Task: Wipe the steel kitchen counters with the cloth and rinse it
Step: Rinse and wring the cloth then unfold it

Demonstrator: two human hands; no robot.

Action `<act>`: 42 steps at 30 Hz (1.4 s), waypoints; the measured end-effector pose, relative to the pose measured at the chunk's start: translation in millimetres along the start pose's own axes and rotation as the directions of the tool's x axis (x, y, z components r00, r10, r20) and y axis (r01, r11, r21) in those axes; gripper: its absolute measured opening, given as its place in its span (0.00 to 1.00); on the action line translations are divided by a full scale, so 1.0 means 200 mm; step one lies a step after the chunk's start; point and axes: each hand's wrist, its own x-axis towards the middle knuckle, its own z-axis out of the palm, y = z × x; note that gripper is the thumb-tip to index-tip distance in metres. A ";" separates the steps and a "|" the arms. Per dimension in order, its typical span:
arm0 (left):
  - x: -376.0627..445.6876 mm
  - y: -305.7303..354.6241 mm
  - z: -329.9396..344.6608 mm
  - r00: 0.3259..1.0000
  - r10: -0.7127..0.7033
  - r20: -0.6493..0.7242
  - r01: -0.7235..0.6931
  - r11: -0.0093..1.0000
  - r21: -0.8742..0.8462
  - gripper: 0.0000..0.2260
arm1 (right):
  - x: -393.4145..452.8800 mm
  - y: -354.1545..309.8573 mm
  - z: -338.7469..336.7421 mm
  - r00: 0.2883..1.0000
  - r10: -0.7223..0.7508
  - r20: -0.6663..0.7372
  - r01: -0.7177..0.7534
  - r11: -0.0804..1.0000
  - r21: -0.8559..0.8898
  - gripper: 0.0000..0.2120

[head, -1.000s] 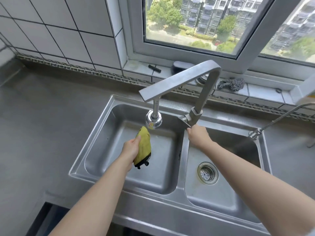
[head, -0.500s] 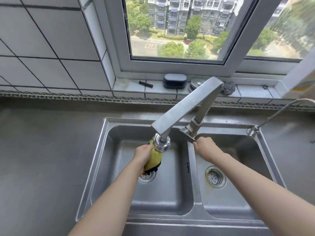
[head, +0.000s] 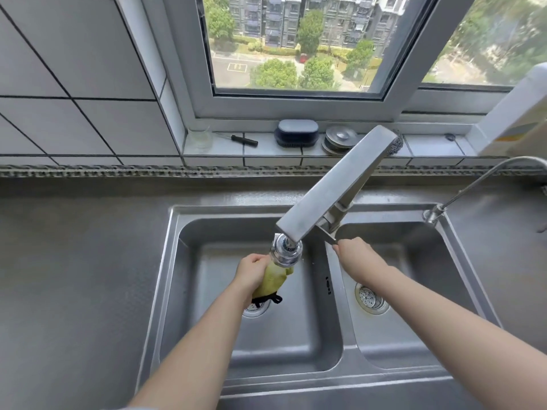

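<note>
- Clamping the yellow-green cloth point(head: 273, 281) in a closed left grip point(head: 251, 272), bunched up, with its black edge trim hanging out below the fist.
- Holding that cloth directly under the round chrome spray head point(head: 286, 252) of the faucet point(head: 334, 184), touching or nearly touching it; cannot tell whether water flows.
- Hanging over the left basin point(head: 207, 291) of the double sink, above and just beside its drain point(head: 256, 309), partly hidden by the wrist.
- Resting the right grip point(head: 353, 254) on the flat lever point(head: 327, 234) at the faucet base, fingers curled down over it; closed around the lever or merely pressing on it, cannot tell.
- Lying right of the right grip and below it: the right basin with its strainer drain point(head: 370, 298).
- Standing further right, at the sink's far corner: a thin gooseneck tap point(head: 485, 184).
- Spreading out on both sides of the sink: the grey steel desk point(head: 74, 261).
- Sitting beyond both grips on the tiled windowsill point(head: 266, 149): a clear glass point(head: 201, 138), a small black-handled tool point(head: 244, 139), a dark blue soap box point(head: 297, 133), a steel sink plug point(head: 340, 139), and a steel scourer point(head: 398, 140) mostly hidden behind the faucet.
</note>
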 end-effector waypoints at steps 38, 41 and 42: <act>-0.05 -0.18 -0.28 0.993 -0.097 0.070 0.118 0.881 -0.459 0.14 | 0.04 -0.47 0.34 0.707 -0.087 0.701 -0.705 -0.152 0.692 0.15; -0.03 -0.16 -0.24 0.980 -0.191 0.061 0.169 0.620 -0.767 0.19 | 0.03 -0.51 0.38 0.742 -0.066 0.668 -0.670 -0.112 0.734 0.10; -0.02 -0.15 -0.24 0.970 -0.233 0.073 0.198 0.578 -0.792 0.16 | 0.02 -0.51 0.38 0.764 -0.036 0.644 -0.640 -0.173 0.749 0.09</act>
